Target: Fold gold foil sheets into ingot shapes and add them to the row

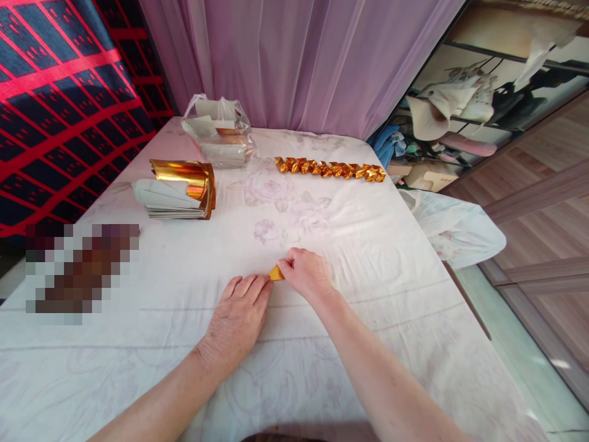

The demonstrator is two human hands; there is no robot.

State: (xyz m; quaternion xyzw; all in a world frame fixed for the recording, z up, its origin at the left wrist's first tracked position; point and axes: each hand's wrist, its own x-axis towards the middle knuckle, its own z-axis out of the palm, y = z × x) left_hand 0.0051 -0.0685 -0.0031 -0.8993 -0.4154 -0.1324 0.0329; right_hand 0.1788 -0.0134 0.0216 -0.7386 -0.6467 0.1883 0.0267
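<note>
A small piece of gold paper [276, 274] lies on the white flowered cloth [322, 344], mostly covered by my hands. My right hand [307, 274] pinches its right end with curled fingers. My left hand [239, 316] lies flat, palm down, its fingertips pressing on the paper's left side. A stack of gold and white sheets [179, 190] sits at the far left. Across the far middle of the cloth runs a row of folded gold pieces [329, 168].
A clear plastic bag [219, 132] with more sheets stands at the back by the pink curtain [294, 61]. A blurred patch [80, 273] covers the left of the cloth. The table's right edge drops to a wooden floor, with a shelf of shoes [460, 104] beyond.
</note>
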